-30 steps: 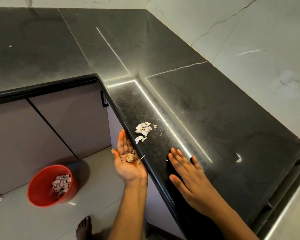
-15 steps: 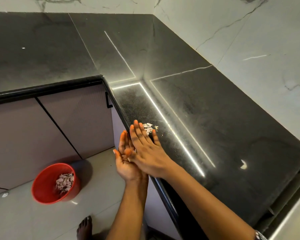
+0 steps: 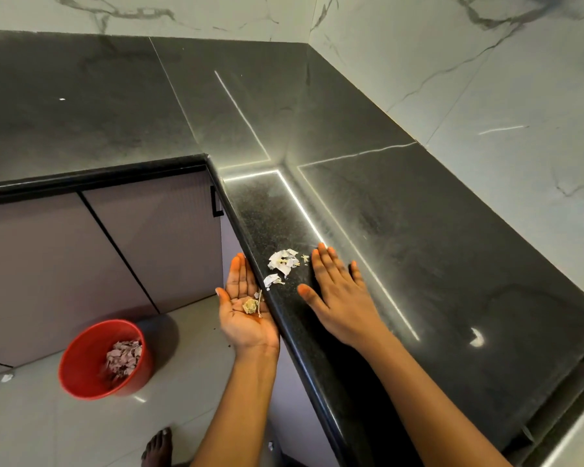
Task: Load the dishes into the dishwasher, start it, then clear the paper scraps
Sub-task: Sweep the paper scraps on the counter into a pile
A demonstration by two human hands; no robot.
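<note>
1. The paper scraps (image 3: 283, 264) lie on the black countertop (image 3: 418, 230), close to its rounded front edge (image 3: 304, 365). There is a larger torn white cluster, a smaller piece (image 3: 272, 280) just nearer you, and a tiny fleck (image 3: 305, 257) on the cluster's right.
2. The scraps sit between your two hands. Your right hand (image 3: 338, 298) is just to their right, on the side away from the edge. Your left hand (image 3: 246, 311) is just to their left, off the counter and against the edge.
3. The little group runs roughly along the edge, so a sweep across it, leftward, looks like the shortest way off the counter.
4. Your right hand is flat on the stone, palm down and fingers straight, holding nothing. Its fingertips are beside the fleck, so it is the hand placed to push.
5. Your left hand is palm up with fingers extended, gripping nothing. A small yellowish clump (image 3: 250, 305) and a thin strand (image 3: 259, 303) rest loose in it. Judging by position, it is ready to catch.
6. Watch the gap between palm and edge: light pieces could slip past to the floor.
7. On the floor to your left, well apart from the hands, stands a red bucket (image 3: 78, 375) with a heap of paper scraps (image 3: 123, 360) inside.
8. One stray white scrap (image 3: 6, 377) lies on the floor beyond the bucket.
</note>
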